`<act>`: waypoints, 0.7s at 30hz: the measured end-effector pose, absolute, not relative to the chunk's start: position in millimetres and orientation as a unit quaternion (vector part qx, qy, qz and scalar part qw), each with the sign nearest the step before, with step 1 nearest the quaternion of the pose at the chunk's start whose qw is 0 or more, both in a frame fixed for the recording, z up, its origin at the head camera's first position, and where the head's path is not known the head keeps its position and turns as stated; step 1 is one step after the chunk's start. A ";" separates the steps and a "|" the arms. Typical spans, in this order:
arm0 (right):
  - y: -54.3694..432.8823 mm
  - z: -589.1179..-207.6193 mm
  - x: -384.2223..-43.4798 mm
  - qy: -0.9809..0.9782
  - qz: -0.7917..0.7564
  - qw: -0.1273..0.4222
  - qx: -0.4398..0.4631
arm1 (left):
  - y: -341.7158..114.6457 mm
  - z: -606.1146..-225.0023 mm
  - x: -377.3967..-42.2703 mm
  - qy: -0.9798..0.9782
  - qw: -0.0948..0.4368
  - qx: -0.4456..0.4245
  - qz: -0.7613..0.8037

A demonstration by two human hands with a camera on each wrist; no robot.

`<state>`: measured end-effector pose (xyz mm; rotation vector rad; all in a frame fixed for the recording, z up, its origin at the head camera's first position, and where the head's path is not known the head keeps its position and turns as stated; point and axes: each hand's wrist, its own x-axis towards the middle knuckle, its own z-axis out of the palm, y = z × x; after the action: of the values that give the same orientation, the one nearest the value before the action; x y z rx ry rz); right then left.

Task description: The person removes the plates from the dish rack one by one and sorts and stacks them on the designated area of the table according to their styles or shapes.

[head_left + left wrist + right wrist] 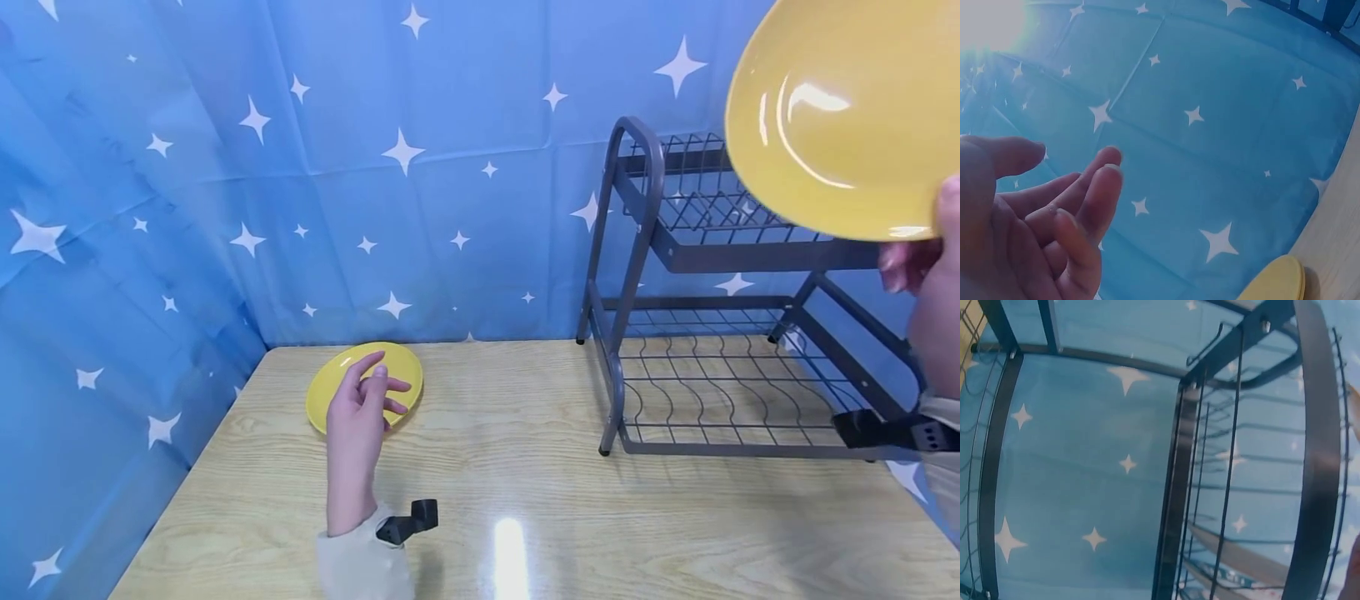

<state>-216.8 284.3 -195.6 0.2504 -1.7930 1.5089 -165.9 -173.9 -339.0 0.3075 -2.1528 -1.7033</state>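
Note:
Up at the right of the head view, my right hand (937, 308) grips the lower rim of a yellow plate (847, 133). The plate is held raised in front of the upper tier of a dark metal dish rack (750, 258). My left hand (356, 425) is over a second yellow plate (327, 383) lying on the table, its fingers loosely bent with nothing in them. The left wrist view shows this hand (1054, 225) apart from that plate (1275, 281). In the right wrist view only a sliver of the right hand (1351, 575) shows.
The rack's lower wire tier (720, 379) stands on the wooden table (465, 467). Pale flat edges (1241, 556) show behind the upper tier's wires in the right wrist view. A blue star-patterned cloth (480, 108) hangs behind and at the left.

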 end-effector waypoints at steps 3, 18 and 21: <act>277.2 -200.7 -207.2 -0.742 0.557 0.369 0.062 | -168.1 -335.1 -164.2 -0.776 0.180 0.092 -0.598; 260.3 -259.3 -167.9 -0.598 0.735 0.315 0.051 | -139.3 -288.4 -126.6 -0.822 0.183 -0.012 -0.540; 246.7 -267.6 -160.4 -0.572 0.748 0.328 0.078 | -135.0 -287.8 -125.8 -0.821 0.182 -0.032 -0.541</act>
<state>-160.4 246.7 -267.6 0.2048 -1.4976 1.9582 -125.8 -135.0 -287.8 -0.0899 -2.3166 -1.5264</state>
